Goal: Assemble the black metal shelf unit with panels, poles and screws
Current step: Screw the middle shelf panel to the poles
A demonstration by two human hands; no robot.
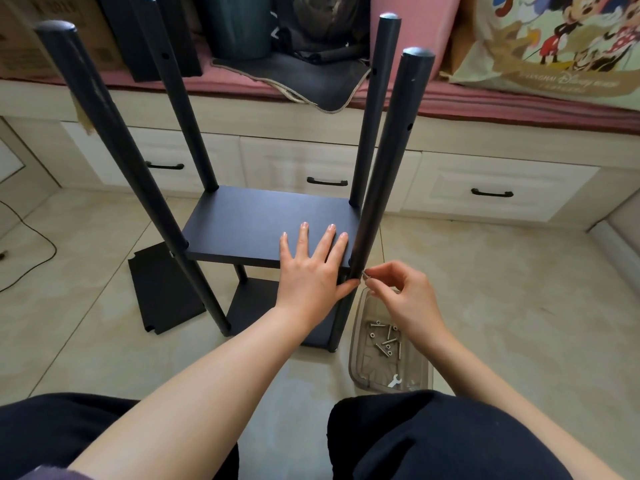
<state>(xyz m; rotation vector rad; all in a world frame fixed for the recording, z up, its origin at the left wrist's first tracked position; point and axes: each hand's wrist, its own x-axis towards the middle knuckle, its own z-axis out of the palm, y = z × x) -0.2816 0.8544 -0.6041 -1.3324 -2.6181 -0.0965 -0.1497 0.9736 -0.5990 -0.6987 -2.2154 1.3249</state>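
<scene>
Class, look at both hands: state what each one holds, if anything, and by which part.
The right hand pinches a small screw by its outer end against the near right pole. The left hand holds nothing; it presses flat on the middle panel.

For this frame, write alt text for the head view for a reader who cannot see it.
A person's left hand presses flat on a black shelf panel while the right hand pinches a screw against the near-right pole. A clear tray of screws sits on the floor.
</scene>
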